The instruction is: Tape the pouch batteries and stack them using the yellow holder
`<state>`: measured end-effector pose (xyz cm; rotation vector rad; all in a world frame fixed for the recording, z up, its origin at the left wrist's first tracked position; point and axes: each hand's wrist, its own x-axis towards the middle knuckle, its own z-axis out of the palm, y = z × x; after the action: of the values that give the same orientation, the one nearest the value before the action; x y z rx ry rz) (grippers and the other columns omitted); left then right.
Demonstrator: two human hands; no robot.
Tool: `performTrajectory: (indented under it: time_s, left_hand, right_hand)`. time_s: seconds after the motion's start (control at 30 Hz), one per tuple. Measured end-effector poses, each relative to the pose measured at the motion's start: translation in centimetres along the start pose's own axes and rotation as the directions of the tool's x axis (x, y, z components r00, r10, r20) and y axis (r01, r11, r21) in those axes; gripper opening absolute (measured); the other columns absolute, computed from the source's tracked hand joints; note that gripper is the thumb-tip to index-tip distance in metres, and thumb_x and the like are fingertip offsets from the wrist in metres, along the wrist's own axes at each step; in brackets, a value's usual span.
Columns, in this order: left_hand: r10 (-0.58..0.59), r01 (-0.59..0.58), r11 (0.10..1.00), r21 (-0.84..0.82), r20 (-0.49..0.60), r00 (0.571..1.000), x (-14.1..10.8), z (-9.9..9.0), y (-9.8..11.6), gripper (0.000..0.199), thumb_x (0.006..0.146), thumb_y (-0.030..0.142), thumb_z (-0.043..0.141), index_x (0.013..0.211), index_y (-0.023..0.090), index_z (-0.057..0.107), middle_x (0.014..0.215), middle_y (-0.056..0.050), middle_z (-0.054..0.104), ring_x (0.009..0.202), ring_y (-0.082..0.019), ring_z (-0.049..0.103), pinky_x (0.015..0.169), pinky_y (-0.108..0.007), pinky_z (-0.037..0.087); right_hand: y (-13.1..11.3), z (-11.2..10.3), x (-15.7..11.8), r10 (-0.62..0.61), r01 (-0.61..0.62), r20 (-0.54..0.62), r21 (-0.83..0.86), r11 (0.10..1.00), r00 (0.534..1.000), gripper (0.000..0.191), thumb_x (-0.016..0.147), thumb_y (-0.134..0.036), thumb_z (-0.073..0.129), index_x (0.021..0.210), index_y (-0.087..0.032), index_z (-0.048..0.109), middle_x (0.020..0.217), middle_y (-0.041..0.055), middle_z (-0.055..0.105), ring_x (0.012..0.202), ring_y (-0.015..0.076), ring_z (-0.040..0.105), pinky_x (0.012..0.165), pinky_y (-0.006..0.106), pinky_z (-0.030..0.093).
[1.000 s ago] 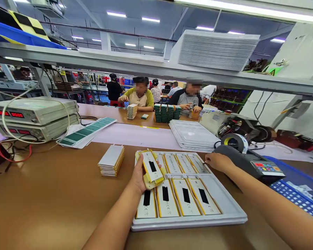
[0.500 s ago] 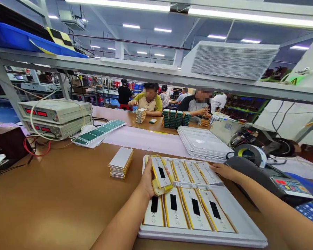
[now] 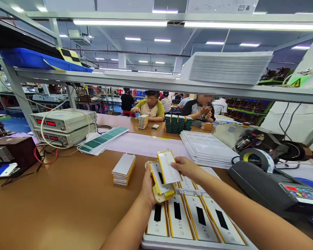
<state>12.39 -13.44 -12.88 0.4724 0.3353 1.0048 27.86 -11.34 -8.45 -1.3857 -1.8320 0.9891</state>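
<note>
My left hand (image 3: 148,189) is wrapped round a pale yellow block-like holder (image 3: 159,198), on which lies a flat white pouch battery (image 3: 165,189) with yellow edges and a black strip. Just above it, my right hand (image 3: 186,167) pinches another white battery (image 3: 168,167) by its right side. This upper battery overlaps the one below; whether they touch I cannot tell. Beneath both hands is a white plastic tray (image 3: 159,242). Its near row holds several batteries (image 3: 182,222) with black strips; my right forearm hides part of the far row.
Left of the tray stands a stack of batteries (image 3: 123,170). A tape dispenser (image 3: 266,189) is to the right, with stacked white trays (image 3: 205,146) behind. Two meters (image 3: 65,121) and green-printed sheets (image 3: 104,140) lie left. Two co-workers sit opposite, beyond a low shelf beam (image 3: 135,77).
My right hand has moved left from the tray's far right and now holds a battery over the holder. My left hand still grips the holder. The view has tilted up slightly.
</note>
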Motion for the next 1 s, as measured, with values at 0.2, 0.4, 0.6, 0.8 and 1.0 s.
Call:
performTrajectory:
  time_s: [0.2,0.4,0.6,0.8,1.0]
  left_hand:
    - [0.072,-0.071,0.997,-0.034,0.038,0.997,-0.7,0.3,0.5,0.062,0.070,0.063,0.043,0.105,0.012,0.056,0.088,-0.012,0.065,0.080,-0.025,0.061,0.077,-0.039,0.044]
    - [0.012,-0.012,1.000,0.018,0.031,0.999,-1.1,0.6,0.9,0.073,0.063,0.073,0.038,0.099,0.012,0.057,0.085,-0.015,0.064,0.088,-0.032,0.059,0.076,-0.047,0.044]
    - [0.124,-0.125,0.988,0.092,0.015,0.992,-0.4,0.1,1.1,0.046,0.074,0.045,0.052,0.107,0.013,0.053,0.092,-0.012,0.065,0.088,-0.027,0.060,0.079,-0.043,0.046]
    - [-0.002,0.047,0.977,0.206,-0.214,0.977,0.2,0.2,1.0,0.040,0.067,0.016,0.052,0.106,0.009,0.053,0.084,-0.012,0.067,0.077,-0.025,0.062,0.071,-0.043,0.050]
    - [0.032,0.033,0.969,0.247,-0.252,0.967,0.4,0.4,1.1,0.041,0.064,0.013,0.051,0.105,0.010,0.053,0.084,-0.012,0.066,0.080,-0.025,0.062,0.070,-0.044,0.050]
  right_hand:
    - [-2.8,2.1,-1.0,-0.130,0.140,0.054,-0.321,0.936,0.990,0.016,0.078,-0.032,0.049,0.078,-0.018,0.058,0.076,0.0027,0.063,0.068,0.0163,0.054,0.055,0.023,0.032]
    - [0.3,-3.3,-5.4,-0.130,0.007,-0.153,-0.623,0.782,0.980,0.028,0.086,-0.037,0.035,0.082,-0.023,0.058,0.082,0.0028,0.064,0.077,0.0193,0.056,0.059,0.025,0.030]
    - [8.3,-7.7,-9.5,0.151,-0.271,-0.229,-0.706,0.654,0.962,0.018,0.081,-0.031,0.043,0.079,-0.023,0.059,0.078,0.0032,0.065,0.072,0.0201,0.057,0.055,0.026,0.029]
    - [10.7,-7.6,-11.9,0.193,-0.314,-0.250,-0.817,0.484,0.949,0.023,0.084,-0.028,0.037,0.081,-0.022,0.059,0.080,0.0057,0.066,0.071,0.0209,0.059,0.052,0.026,0.028]
    - [10.9,-6.5,-12.4,0.136,-0.223,-0.179,-0.855,0.468,0.974,0.021,0.083,-0.023,0.039,0.078,-0.018,0.059,0.075,0.0097,0.066,0.069,0.0227,0.059,0.053,0.027,0.029]
